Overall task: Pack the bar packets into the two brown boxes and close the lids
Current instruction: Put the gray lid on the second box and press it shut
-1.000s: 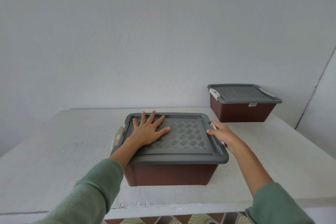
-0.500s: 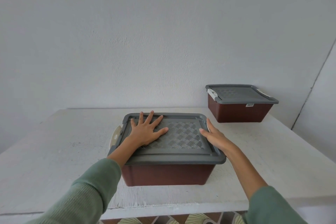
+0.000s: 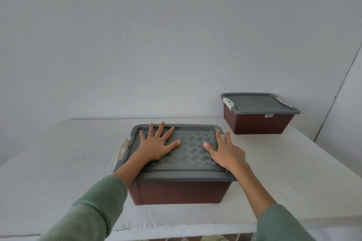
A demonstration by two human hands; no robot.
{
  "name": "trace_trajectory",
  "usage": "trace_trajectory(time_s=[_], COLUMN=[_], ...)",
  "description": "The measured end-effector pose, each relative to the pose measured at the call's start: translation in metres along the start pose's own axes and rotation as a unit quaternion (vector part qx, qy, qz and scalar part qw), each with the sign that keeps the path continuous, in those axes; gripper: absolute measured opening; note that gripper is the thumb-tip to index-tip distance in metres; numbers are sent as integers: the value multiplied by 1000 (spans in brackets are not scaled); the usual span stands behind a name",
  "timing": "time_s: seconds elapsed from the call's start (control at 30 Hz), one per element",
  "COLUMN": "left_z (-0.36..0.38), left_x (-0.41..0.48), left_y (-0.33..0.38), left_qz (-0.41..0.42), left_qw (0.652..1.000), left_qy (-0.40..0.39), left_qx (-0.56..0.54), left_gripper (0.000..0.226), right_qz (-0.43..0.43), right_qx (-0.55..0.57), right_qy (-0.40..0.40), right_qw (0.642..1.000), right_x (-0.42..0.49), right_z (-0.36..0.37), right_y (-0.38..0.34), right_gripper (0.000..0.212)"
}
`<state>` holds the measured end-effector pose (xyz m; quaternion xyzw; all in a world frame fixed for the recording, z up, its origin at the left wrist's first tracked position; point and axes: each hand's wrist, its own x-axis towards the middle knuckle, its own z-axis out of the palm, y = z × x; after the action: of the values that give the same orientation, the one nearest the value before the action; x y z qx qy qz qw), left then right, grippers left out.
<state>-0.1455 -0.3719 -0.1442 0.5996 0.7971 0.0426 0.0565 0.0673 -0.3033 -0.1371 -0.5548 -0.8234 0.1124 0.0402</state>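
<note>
A brown box (image 3: 177, 192) stands near the table's front edge with its grey lid (image 3: 188, 170) down on it. My left hand (image 3: 156, 145) lies flat on the lid's left half, fingers spread. My right hand (image 3: 227, 152) lies flat on the lid's right side, fingers reaching over the right rim. A cream latch (image 3: 123, 148) sticks out at the box's left end; the right latch is hidden by my right hand. A second brown box (image 3: 256, 123) with a grey lid (image 3: 258, 103) down sits at the back right. No bar packets are visible.
The white table (image 3: 58, 162) runs to a bare wall (image 3: 156, 45) at the back. Its front edge (image 3: 176, 229) is just below the near box. A patterned floor shows under the table edge.
My right hand has moved from the latch at the box's right end up onto the lid and now lies flat there. My left hand has stayed flat on the lid.
</note>
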Motion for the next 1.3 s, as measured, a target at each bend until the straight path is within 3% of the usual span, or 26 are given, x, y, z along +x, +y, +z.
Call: trace_trajectory(time_s=[0.07,0.2,0.37,0.47,0.57,0.67,0.73,0.9,1.03,1.13,1.23,1.3], left_z=[0,-2,-7,-9,-9,-10,-12,-18,-12,-13,-17,-15], left_x=[-2,-5,-27,-38,-40,-44,-49,-48,-45,-42,-35,-32], left_y=[1,-5,-42,-57,-61,-63,-61,-45,-28,-29,-45,-55], left_qz=[-3,-10,-172,-232,-199,-176,-168,-135,-132,-128,-110,-98], left_qw=[1000,1000,982,971,958,923,910,968,987,989,993,989], left_qy=[1,12,58,41,39,67,73,42,-1,-2,15,31], left_qx=[5,14,43,-53,-202,-336,-373,-206,-93,-68,-49,-107], left_gripper=[81,71,77,82,73,65,66,62,76,79,63,53], right_qz=[7,4,-33,-27,-30,-34,-36,-37,-35,-35,-36,-34], right_qx=[-14,0,-35,-23,-23,-31,-35,-36,-29,-29,-29,-25], right_qy=[25,32,28,18,25,34,36,30,24,23,24,26], right_qw=[1000,999,998,999,999,998,998,998,999,999,999,999], right_x=[-1,2,4,3,2,1,-1,-1,-1,-2,-3,-3], right_z=[3,7,8,7,7,6,5,5,4,4,3,4], right_y=[-5,-3,-3,-5,-5,-6,-5,-5,-5,-5,-5,-5], right_gripper=[75,73,62,62,62,61,60,58,58,58,58,58])
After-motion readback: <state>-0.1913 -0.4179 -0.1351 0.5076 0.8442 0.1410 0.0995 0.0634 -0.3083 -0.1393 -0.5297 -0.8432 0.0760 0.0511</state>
